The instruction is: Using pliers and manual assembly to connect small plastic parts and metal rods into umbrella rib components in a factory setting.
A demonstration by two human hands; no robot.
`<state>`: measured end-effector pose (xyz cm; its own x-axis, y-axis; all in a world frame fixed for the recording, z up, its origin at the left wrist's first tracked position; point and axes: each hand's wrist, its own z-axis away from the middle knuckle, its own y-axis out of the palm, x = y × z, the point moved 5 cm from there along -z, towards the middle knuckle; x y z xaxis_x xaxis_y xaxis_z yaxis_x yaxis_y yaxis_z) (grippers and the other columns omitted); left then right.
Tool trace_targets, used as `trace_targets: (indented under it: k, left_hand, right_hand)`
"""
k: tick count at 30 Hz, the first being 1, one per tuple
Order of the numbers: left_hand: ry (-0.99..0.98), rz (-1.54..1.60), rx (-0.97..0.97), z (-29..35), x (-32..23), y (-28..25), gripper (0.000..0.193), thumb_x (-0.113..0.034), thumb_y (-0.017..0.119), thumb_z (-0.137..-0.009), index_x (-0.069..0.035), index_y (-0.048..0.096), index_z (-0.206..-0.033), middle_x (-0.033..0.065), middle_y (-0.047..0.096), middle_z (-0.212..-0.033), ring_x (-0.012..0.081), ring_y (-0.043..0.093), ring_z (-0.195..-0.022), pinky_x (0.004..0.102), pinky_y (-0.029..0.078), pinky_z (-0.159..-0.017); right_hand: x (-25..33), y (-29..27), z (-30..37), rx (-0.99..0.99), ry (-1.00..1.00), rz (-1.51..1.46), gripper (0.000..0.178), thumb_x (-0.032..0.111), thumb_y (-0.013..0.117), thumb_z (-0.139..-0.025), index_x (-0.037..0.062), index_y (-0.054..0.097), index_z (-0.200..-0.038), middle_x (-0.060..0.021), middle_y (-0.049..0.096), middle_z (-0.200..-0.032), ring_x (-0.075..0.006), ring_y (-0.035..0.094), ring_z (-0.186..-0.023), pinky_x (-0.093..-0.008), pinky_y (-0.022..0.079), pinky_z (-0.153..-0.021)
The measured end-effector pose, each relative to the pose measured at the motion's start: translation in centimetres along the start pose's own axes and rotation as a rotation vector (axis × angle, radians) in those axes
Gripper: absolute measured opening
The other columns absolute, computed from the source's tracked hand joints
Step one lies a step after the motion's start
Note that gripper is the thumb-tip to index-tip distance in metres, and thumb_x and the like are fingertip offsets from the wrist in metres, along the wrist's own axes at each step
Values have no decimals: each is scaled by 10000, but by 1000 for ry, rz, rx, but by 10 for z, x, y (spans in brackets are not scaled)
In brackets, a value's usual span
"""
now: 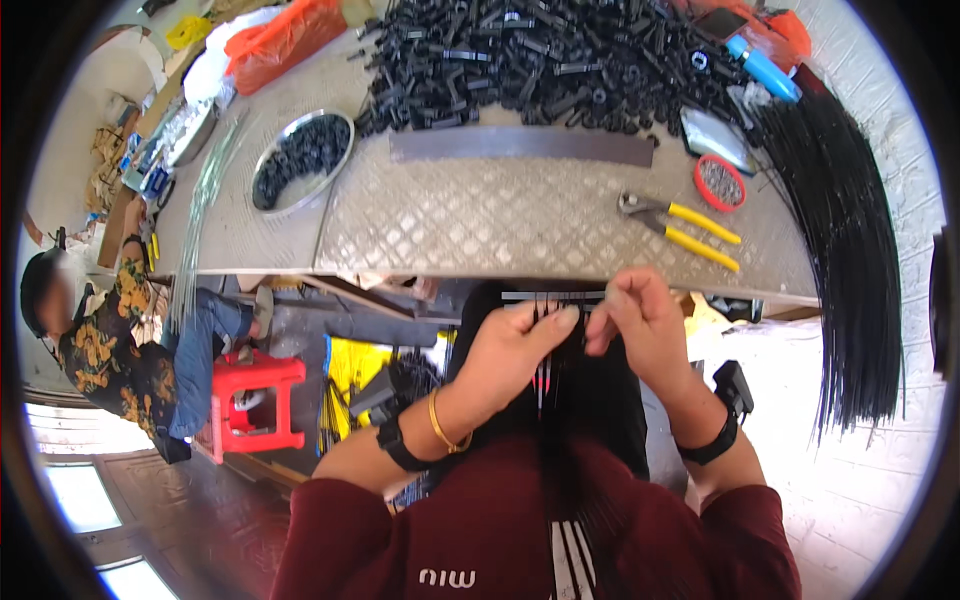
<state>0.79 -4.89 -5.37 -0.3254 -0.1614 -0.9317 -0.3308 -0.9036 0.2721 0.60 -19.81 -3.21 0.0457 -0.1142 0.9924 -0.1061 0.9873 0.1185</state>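
My left hand [515, 345] is closed over my lap at the table's front edge, its thumb pressed on several thin black wires [541, 385] that run down toward my shirt. To its right, my right hand [645, 325] has its fingers curled into a pinch; whatever lies between them is too small to make out. Just beyond both hands is a narrow grey strip [518, 295], partly hidden by the fingers. Nearest to them on the tabletop lie end-cutting pliers [685, 230] with yellow handles.
A heap of black plastic parts [540, 60] covers the table's back, behind a flat metal bar [520, 145]. An oval metal dish [345, 160] holds black pieces; a red bowl [700, 190] holds small metal bits. Long black wires [850, 250] hang at right. A person [120, 340] sits left near a red stool [258, 375].
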Motion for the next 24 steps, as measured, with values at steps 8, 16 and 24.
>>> trace_targets:
  k: [8,16,24]
  left_hand:
    - [196,-312,-9,3,-7,8,184,-152,546,-911,-13,662,-944,20,613,-870,84,509,-858,246,421,-798]
    - [2,-1005,540,-10,-55,-20,479,-356,680,-769,-54,592,-1130,122,652,-919,249,644,-820,328,498,-706]
    - [513,-1453,-429,-189,-194,-31,283,-158,649,-750,-43,558,-992,137,653,-829,283,637,-794,371,494,-710]
  right_hand:
    - [-46,18,32,231,126,-66,360,186,619,-865,24,491,-1159,-23,605,-936,-95,565,-860,-254,462,-772]
    - [-61,7,46,272,362,-277,231,155,526,-929,-8,555,-1089,-64,625,-994,-122,587,-956,-244,462,-850]
    - [-54,1,45,333,415,-472,173,127,515,-930,3,561,-1043,-97,624,-1028,-182,607,-984,-292,482,-870]
